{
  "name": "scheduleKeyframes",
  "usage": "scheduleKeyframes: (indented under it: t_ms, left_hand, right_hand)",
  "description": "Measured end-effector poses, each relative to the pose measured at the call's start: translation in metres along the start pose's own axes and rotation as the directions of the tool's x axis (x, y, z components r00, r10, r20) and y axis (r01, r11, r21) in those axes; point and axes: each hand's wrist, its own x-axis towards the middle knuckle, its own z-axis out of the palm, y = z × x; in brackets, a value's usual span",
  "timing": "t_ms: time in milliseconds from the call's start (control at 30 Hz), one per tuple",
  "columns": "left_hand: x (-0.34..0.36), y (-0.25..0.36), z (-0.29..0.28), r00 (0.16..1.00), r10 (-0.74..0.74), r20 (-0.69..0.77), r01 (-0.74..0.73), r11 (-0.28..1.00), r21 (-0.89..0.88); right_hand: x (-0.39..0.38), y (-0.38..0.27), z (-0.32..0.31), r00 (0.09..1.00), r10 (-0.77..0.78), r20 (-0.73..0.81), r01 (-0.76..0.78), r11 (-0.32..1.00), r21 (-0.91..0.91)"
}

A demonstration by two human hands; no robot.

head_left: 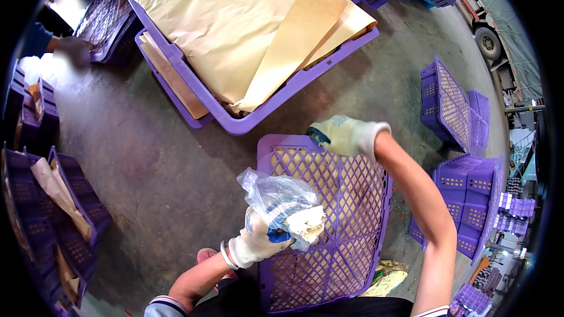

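My left hand, in a pale glove with blue patches, is closed around a crumpled clear plastic bag. A broken, crumbly white piece like bread sticks out of the bag. Both are above a purple lattice crate lid right in front of me, and brown paper shows through its openings. At the lid's far edge, my right hand, gloved with dark fingertips, has its fingers curled over the rim. Its fingertips are partly hidden.
Ahead stands a large purple crate heaped with brown paper. Purple crates are stacked at the left and right. A co-worker's arm reaches a crate at the far left. A truck wheel shows at the far right.
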Motion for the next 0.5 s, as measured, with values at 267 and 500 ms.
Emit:
scheduleKeyframes:
  t_ms: [267,500]
  left_hand:
    - [-0.011,0.010,-0.012,0.998,0.064,0.026,-0.066,0.993,0.100]
    - [-0.074,0.012,-0.011,0.956,-0.285,-0.062,0.266,0.938,-0.221]
  right_hand:
    - [-0.006,-0.022,0.054,0.906,0.132,-0.403,-0.222,0.958,-0.184]
    - [-0.014,-0.004,0.059,0.874,0.087,-0.478,-0.084,0.996,0.029]
